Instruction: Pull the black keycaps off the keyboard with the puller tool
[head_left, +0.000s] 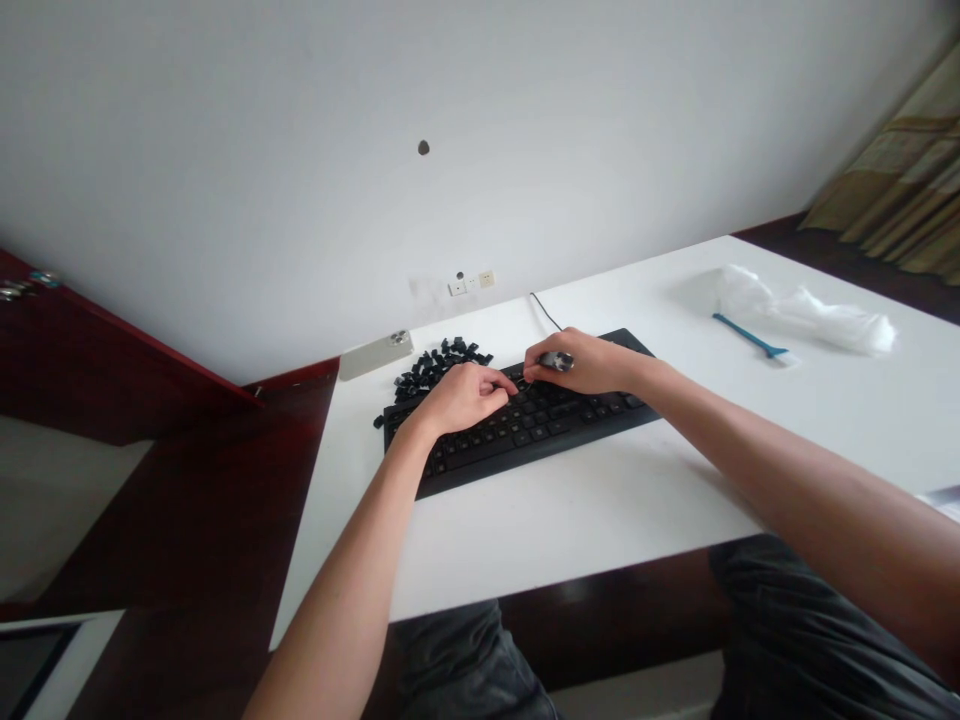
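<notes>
Forearms (780, 455) nearest; R hand (592, 360) gripping tool (556, 361) over kbd (536, 432); L hand (466, 396) alongside, can't tell grip

Soft light casts faint shadows on the table (540, 515) — picture edges stretch.

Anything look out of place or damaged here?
Yes: loose black keycaps lie heaped behind the keyboard, whose left side looks partly stripped of caps. One stray cap sits apart by its left end. The wall above has a dark hole or spot.

one head-worn view, forward and down at the nearby keyboard (536, 432)
</notes>
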